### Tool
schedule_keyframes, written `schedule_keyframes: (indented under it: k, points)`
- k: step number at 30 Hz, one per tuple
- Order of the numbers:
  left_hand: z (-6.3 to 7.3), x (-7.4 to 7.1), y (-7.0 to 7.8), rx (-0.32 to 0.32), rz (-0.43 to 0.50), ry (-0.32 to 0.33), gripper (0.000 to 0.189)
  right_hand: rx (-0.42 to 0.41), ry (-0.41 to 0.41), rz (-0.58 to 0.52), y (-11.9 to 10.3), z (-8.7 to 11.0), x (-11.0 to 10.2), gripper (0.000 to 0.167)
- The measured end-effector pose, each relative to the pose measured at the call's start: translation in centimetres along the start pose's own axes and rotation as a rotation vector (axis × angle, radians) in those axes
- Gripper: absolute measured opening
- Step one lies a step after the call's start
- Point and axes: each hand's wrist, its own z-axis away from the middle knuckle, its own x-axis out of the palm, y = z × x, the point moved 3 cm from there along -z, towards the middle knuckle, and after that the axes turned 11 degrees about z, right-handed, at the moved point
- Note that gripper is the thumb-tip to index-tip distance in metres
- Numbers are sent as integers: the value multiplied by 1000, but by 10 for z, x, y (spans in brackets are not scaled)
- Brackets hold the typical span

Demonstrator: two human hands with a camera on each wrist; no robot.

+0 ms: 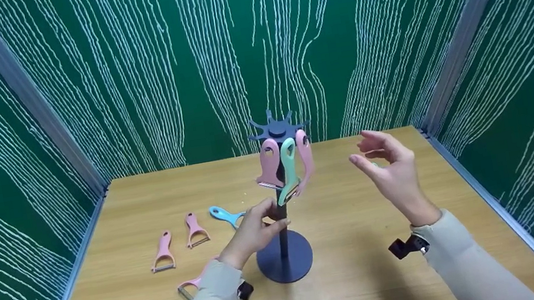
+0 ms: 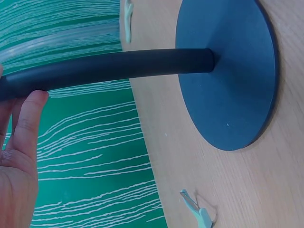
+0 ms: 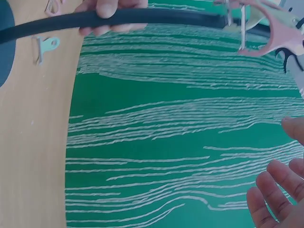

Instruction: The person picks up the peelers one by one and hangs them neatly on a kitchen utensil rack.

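Partly hiding a blue peeler (image 1: pixel 222 214), the left grip (image 1: pixel 255 228) holds a pole (image 1: pixel 284 243), right grip (image 1: pixel 399 175) wide.

There are eight peelers (image 1: pixel 289 165) (five pink), one stand (image 1: pixel 285 269) — and two hands (image 1: pixel 399 180).

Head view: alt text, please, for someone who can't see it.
A left hand grips the pole of a dark stand hung with a green peeler and two pink peelers; the open right hand is raised beside it. More peelers lie on the wooden table.
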Motion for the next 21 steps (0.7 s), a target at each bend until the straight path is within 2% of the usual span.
schedule_keyframes:
  k: [5,10,17,21]
  points:
    - [1,0,2,-3,8,2,11,77,-18,30,17,0,0,46]
    - [1,1,3,22,14,-2,11,147,-43,77,35,0,0,48]
    - [0,1,2,58,-1,5,13,193,-56,167,60,1,-1,49]
    - [0,1,0,58,1,7,13,207,-88,230,76,3,-1,51]
